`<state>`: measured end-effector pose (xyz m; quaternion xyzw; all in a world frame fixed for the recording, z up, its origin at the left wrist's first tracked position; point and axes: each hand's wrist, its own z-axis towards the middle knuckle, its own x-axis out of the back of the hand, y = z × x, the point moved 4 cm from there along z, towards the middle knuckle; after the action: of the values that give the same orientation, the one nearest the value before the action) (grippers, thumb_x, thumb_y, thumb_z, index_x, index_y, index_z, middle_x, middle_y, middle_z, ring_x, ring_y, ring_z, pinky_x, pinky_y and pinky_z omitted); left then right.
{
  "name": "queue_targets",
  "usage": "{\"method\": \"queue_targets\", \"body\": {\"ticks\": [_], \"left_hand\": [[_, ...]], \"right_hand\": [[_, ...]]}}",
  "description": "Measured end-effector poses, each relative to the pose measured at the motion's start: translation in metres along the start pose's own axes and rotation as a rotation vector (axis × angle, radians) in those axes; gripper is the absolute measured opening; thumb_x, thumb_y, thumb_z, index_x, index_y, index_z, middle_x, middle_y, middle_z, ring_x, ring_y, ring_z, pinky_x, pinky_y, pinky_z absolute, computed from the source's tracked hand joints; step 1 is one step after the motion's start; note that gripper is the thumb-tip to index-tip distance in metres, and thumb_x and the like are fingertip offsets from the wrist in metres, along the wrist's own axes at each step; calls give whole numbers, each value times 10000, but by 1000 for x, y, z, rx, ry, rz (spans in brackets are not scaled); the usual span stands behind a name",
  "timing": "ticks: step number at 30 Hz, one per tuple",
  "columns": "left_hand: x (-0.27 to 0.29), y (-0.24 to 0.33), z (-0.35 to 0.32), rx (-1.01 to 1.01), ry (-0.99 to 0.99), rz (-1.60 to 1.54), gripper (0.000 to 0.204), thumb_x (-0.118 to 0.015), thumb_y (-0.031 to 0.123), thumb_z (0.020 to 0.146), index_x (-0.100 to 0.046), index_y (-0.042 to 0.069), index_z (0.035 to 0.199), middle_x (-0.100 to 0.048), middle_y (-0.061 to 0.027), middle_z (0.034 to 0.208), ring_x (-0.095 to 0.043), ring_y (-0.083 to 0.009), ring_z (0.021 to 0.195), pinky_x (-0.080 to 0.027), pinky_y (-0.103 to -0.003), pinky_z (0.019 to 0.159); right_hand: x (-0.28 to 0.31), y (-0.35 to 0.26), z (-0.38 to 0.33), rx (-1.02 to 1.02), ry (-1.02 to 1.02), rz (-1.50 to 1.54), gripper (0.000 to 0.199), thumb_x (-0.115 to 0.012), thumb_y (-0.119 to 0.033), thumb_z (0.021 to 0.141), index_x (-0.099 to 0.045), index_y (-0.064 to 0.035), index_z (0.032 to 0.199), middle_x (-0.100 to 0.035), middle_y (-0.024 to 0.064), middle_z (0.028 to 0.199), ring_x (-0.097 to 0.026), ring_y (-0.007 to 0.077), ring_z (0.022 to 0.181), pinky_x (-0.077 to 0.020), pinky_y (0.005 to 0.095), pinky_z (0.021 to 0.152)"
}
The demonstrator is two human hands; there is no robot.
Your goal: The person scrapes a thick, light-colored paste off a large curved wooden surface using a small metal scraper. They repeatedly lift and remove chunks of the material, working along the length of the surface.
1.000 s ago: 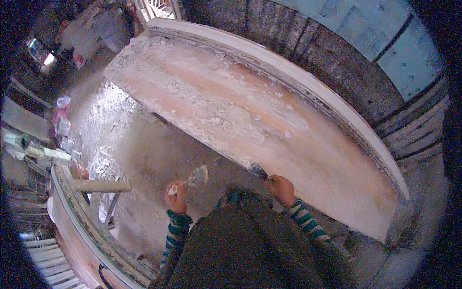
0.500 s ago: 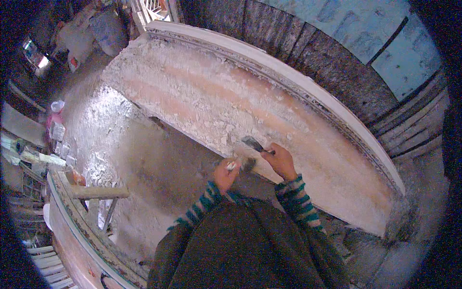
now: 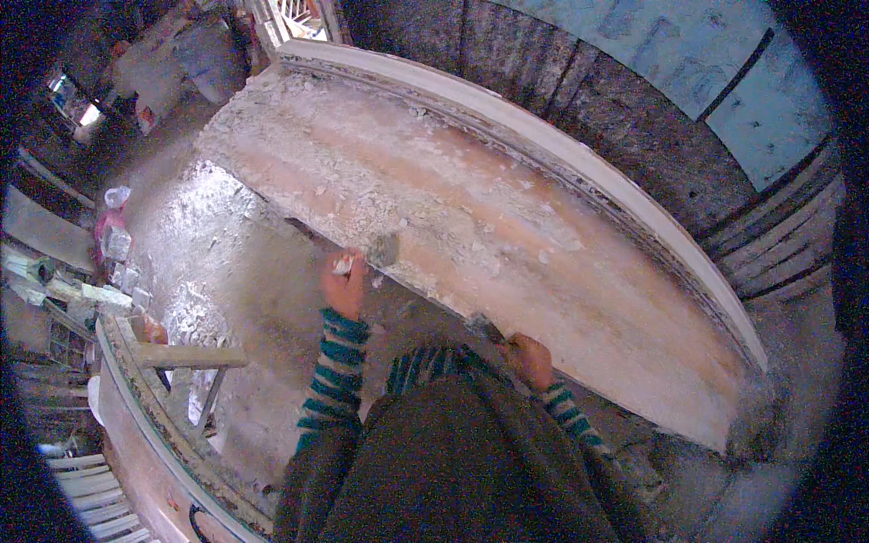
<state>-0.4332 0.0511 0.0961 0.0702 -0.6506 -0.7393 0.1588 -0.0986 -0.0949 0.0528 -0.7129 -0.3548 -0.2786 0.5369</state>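
the left hand [image 3: 344,288] is closed around a wide scraper [image 3: 384,250], whose blurred blade is at the near edge of the long board [image 3: 634,362]. the right hand [image 3: 530,359] grasps a dark scraper [image 3: 483,325] by this same edge. pale crumbs [image 3: 434,224] lie on the board.

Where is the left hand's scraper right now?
In the head view, the scraper is left of centre, at the near edge of the dusty board, just right of the left hand.
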Motion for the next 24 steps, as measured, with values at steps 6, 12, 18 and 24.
{"method": "queue_targets", "body": {"ticks": [6, 12, 18, 24], "left_hand": [[21, -22, -71, 149, 213, -146, 92, -562, 125, 851, -560, 48, 901, -559, -13, 768, -536, -95, 691, -480, -242, 577], [21, -33, -119, 167, 296, -211, 125, -563, 155, 857, -564, 41, 909, -569, -33, 809, -546, -106, 699, -509, -258, 606], [19, -32, -131, 231, 274, -204, 138, -562, 169, 861, -565, 39, 906, -572, -24, 792, -555, -109, 701, -509, -261, 603], [33, -26, -135, 140, 313, -192, 123, -565, 155, 858, -562, 37, 892, -578, -25, 773, -561, -105, 691, -502, -263, 588]], "right_hand": [[-8, -62, 65, 124, -5, -116, 335, -611, -393, 753, -594, -65, 823, -621, 158, 791, -603, 325, 727, -474, 413, 655], [22, -23, 37, 75, -89, -44, 334, -590, -398, 768, -588, -67, 811, -612, 152, 761, -593, 337, 735, -465, 411, 647], [-25, -54, 72, 279, 79, 15, 314, -578, -375, 779, -587, -66, 834, -610, 156, 763, -584, 344, 720, -452, 415, 639], [16, -105, 88, 190, -16, 26, 273, -590, -326, 757, -590, -62, 828, -609, 162, 755, -587, 345, 712, -455, 413, 623]]}}
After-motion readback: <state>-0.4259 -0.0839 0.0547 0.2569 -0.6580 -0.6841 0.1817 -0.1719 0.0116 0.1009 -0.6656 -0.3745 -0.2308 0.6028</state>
